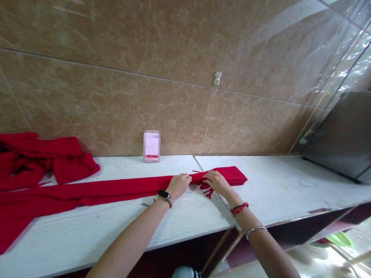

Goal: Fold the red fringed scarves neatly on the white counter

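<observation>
A long red scarf (109, 192) lies along the white counter, folded lengthwise into a band. Its right end is folded into a flat stack of layers, with a fringe hanging out toward me. My left hand (179, 185) grips the band just left of the fringe, fingers curled onto the cloth. On the stacked part rests my right hand (217, 182), its fingers bent over the red cloth above the fringe. The fingertips of both hands are partly hidden. More red cloth (70, 160) lies heaped at the far left, against the wall.
The white counter (278, 188) runs along a brown tiled wall. A phone-like upright card (151, 146) leans on the wall, its face blurred. A grey metal appliance (348, 134) stands at the right end. Open shelving sits below the counter, and a green basin (341, 239) is at lower right.
</observation>
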The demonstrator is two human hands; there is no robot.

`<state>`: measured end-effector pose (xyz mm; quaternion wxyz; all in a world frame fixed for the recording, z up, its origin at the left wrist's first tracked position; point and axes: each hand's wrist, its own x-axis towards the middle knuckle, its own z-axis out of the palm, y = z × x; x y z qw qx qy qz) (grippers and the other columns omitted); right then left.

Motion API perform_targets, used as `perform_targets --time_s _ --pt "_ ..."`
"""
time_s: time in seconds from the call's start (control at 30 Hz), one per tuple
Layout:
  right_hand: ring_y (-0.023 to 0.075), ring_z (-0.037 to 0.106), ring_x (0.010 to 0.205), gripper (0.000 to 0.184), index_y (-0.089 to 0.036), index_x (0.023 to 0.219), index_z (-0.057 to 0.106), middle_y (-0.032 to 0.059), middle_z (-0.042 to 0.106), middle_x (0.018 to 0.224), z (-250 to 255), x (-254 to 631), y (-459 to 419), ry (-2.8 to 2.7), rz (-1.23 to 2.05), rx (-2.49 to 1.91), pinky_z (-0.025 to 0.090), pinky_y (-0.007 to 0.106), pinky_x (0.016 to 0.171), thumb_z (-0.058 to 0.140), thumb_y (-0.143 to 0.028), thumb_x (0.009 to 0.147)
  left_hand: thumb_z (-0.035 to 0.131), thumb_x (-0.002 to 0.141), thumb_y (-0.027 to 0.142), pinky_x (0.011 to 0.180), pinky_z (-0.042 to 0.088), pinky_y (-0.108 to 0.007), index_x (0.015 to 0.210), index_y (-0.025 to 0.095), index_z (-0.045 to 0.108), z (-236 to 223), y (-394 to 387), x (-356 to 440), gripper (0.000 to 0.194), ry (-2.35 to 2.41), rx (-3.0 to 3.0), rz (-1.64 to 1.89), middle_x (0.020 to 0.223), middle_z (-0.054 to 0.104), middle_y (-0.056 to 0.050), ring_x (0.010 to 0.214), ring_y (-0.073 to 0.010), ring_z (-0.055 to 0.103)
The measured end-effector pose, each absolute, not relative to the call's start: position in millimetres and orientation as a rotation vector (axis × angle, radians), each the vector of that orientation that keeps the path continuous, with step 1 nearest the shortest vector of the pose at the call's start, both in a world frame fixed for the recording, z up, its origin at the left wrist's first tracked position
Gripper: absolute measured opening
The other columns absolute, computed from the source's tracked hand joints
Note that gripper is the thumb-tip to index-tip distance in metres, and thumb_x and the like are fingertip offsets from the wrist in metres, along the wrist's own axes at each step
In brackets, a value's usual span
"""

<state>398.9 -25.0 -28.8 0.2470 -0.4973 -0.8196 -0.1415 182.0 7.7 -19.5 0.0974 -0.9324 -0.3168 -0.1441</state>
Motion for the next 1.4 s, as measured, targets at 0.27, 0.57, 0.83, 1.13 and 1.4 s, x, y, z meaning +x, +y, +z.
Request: perform_targets --time_s 0.27,0.57,0.83,1.13,1.4 --pt "0.0188 0.059 0.075 0.02 -0.016 0.082 0.066 0.0076 0.067 0.081 -31.4 414.9 -22.2 -2.272 -0.47 -1.421 0.041 0.032 0.072 0.046 -0.015 0.084 0.049 0.087 0.026 0.074 0.047 -0.028 0.098 0.016 0.054 -16.3 7.5 177.4 0.016 -0.909 -2.738 -0.506 0.098 0.059 -0.007 0.09 -0.0181 0.056" --pt "0.0211 0.056 0.088 0.024 -0.017 0.104 0.061 0.0084 0.065 0.096 -25.7 400.1 -29.1 -2.288 -0.485 -1.421 0.04 0.032 0.074 0.054 -0.02 0.081 0.043 0.09 0.022 0.069 0.048 -0.028 0.089 0.016 0.056 -13.9 4.6 174.4 0.014 -0.828 -2.728 -0.471 0.093 0.059 -0.005 0.084 -0.0174 0.057" --pt "0.0167 0.057 0.074 0.021 -0.016 0.082 0.066 0.0062 0.067 0.08 -28.0 393.2 -24.0 -2.375 -0.481 -1.4 0.038 0.029 0.068 0.045 -0.015 0.085 0.04 0.09 0.019 0.075 0.047 -0.03 0.089 0.016 0.056 -14.8 3.3 176.2 0.016 -0.848 -2.744 -0.473 0.094 0.059 -0.006 0.086 -0.0178 0.057" --pt "0.0199 0.056 0.084 0.02 -0.019 0.083 0.068 0.006 0.066 0.085 -22.8 436.1 -34.0 -2.235 -0.447 -1.569 0.041 0.033 0.077 0.048 -0.015 0.082 0.042 0.088 0.018 0.072 0.046 -0.028 0.092 0.015 0.053 -13.9 2.7 174.9 0.012 -0.946 -2.741 -0.437 0.093 0.059 -0.007 0.086 -0.0182 0.057" --pt "0.0214 0.054 0.09 0.02 -0.018 0.095 0.064 0.0077 0.064 0.093 -21.5 432.3 -36.9 -2.258 -0.486 -1.584 0.04 0.036 0.081 0.048 -0.018 0.083 0.042 0.089 0.019 0.072 0.046 -0.027 0.094 0.015 0.054 -15.6 3.7 175.4 0.014 -0.997 -2.748 -0.422 0.095 0.059 -0.007 0.088 -0.0177 0.057"
